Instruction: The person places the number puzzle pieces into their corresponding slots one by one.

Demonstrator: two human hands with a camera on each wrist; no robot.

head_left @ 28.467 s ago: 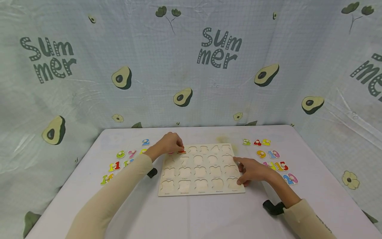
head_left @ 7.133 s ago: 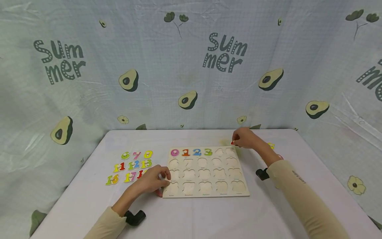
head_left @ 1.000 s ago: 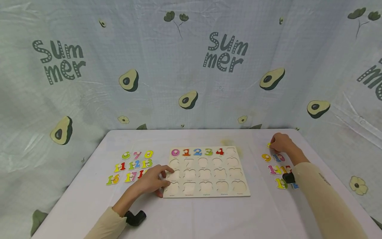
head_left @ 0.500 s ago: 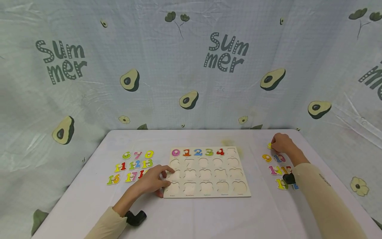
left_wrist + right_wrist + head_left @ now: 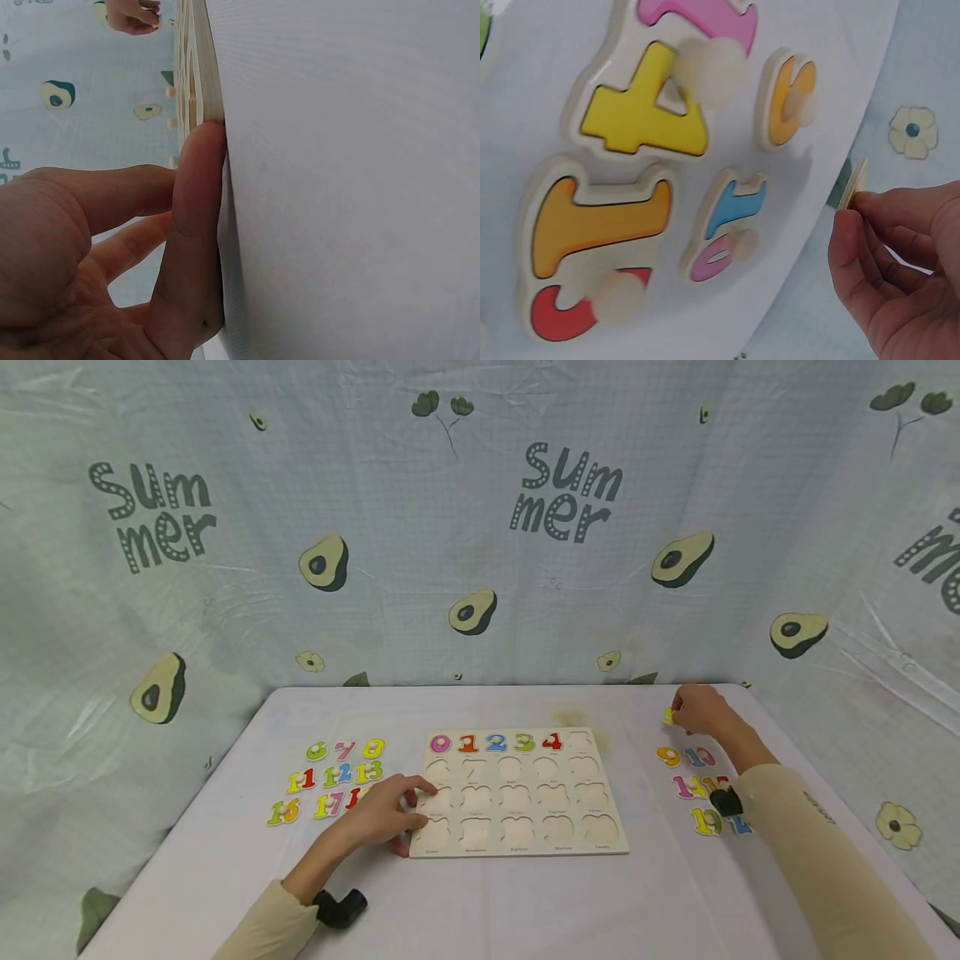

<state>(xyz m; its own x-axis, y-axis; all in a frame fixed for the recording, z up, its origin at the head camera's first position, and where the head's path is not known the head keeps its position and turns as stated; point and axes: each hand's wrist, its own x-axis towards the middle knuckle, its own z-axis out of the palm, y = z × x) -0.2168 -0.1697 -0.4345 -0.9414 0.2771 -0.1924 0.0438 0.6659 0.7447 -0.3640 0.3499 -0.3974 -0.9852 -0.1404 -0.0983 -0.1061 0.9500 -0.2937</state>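
Your right hand (image 5: 701, 709) pinches a yellow piece (image 5: 668, 716).
Your right arm (image 5: 813, 852) extends, holding it above the table's (image 5: 555, 910) far right; your left hand (image 5: 381, 812), fingers parted and loosely bent, rests against the number board's (image 5: 497, 849) left edge.

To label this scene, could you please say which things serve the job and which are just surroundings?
Job:
puzzle board, left hand at its edge
yellow piece in the right hand
other number pieces

Surroundings:
avocado-print backdrop
black wrist devices
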